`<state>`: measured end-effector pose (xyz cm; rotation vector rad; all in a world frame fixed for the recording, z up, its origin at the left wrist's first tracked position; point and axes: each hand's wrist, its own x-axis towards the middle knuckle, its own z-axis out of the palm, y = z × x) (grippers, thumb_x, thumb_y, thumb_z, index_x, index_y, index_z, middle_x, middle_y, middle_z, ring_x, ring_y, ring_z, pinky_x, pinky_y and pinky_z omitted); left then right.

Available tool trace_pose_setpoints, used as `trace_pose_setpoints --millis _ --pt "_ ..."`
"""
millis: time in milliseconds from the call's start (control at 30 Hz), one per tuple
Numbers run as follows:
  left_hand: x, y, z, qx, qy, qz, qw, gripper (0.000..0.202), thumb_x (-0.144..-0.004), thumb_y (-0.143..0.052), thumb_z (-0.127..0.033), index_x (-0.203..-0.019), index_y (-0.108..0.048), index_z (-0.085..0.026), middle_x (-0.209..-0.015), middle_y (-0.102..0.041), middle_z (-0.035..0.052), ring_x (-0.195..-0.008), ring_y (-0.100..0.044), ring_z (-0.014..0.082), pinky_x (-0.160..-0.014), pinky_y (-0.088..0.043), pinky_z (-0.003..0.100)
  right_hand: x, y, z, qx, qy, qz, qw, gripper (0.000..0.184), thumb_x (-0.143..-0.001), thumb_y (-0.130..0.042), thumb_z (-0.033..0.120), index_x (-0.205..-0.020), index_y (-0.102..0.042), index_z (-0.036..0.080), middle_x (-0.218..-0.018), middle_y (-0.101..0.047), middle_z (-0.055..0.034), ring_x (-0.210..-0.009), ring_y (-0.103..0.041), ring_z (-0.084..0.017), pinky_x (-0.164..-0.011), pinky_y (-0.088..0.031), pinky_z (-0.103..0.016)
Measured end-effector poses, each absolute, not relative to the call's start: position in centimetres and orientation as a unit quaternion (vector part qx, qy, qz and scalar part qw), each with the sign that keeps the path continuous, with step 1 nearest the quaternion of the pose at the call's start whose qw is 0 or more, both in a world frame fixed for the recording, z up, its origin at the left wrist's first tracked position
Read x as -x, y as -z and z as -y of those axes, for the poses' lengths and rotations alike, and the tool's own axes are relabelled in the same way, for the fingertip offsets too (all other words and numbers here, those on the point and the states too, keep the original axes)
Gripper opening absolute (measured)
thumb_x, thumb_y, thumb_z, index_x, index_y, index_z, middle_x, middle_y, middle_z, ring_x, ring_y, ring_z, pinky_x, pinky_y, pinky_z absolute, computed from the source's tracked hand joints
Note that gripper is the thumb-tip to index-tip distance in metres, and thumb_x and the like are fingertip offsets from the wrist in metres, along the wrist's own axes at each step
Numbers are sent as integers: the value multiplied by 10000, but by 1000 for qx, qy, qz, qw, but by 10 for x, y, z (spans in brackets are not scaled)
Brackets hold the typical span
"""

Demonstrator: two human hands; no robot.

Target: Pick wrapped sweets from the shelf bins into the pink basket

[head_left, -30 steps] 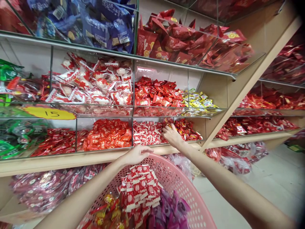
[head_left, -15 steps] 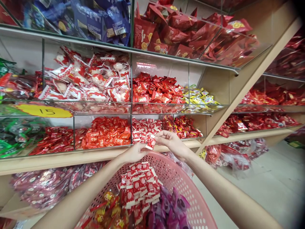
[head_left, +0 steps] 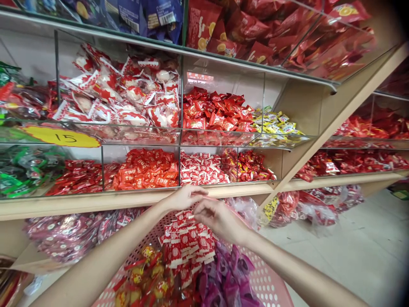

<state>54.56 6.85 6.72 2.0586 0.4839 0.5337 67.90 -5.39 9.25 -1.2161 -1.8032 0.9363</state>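
Observation:
My right hand (head_left: 220, 219) reaches over a pink perforated basket (head_left: 268, 281), its fingers curled down onto a red-and-white wrapped candy at the top of a layered pile (head_left: 188, 241); the fingertips partly hide that candy. My left hand (head_left: 185, 197) hovers just beyond the pile at the basket's far rim, thumb and fingers apart, nothing visible in it. Beside the pile in the basket are purple-wrapped sweets (head_left: 226, 277) on the right and gold-and-red wrapped sweets (head_left: 148, 275) on the left.
Matching red-and-white candies (head_left: 203, 168) fill a low shelf bin, beside orange-red packets (head_left: 147, 168). A wooden shelf edge (head_left: 128, 198) runs just past my hands. Bagged goods (head_left: 73, 236) lie beneath. A yellow tag (head_left: 64, 136) marked 15 hangs at left.
Both hands held a red-and-white candy between them by the shelf bin. My right hand has come down and nearer, over the pile; my left has let go of the candy.

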Motion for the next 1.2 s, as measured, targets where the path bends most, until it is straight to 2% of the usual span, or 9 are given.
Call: trace_pose_setpoints --millis 133,300,500,900,1200 --pt "-544 -66 -68 -841 -210 -205 453 285 -820 -521 -163 -1064 -661 -118 -1120 -682 115 -1029 -632 206 -918 -472 353 -664 -73 60 448 -229 802 323 138 -851 -465 93 -798 -554 185 -811 -593 -11 -741 -538 -134 -682 -423 -254" --pt "-544 -64 -68 -838 -210 -213 457 287 -833 -503 -139 -1075 -655 -118 -1131 -678 115 -1044 -631 188 -936 -471 353 -648 -50 54 401 -133 873 244 161 -904 -405 118 -895 -550 186 -919 -598 -42 -780 -558 -132 -711 -442 -253" --pt "-544 -65 -67 -835 -216 -214 458 274 -834 -513 -147 -1064 -660 -120 -1113 -686 110 -1033 -637 192 -933 -477 357 -630 -30 44 374 -29 912 165 130 -915 -420 118 -913 -540 168 -898 -616 -37 -741 -554 -131 -753 -438 -257" --pt "-543 -63 -68 -838 -219 -209 454 264 -833 -509 -139 -1047 -663 -139 -1105 -691 96 -1027 -638 178 -934 -476 362 -607 -16 36 307 48 941 131 112 -935 -415 158 -943 -526 173 -956 -611 -35 -758 -547 -132 -846 -399 -284" --pt "-543 -64 -67 -838 -213 -219 452 269 -836 -504 -144 -1054 -661 -129 -1117 -684 108 -1039 -633 188 -949 -465 374 -599 -2 40 354 59 929 95 104 -921 -470 215 -888 -562 178 -930 -599 -38 -900 -519 -190 -879 -376 -394"
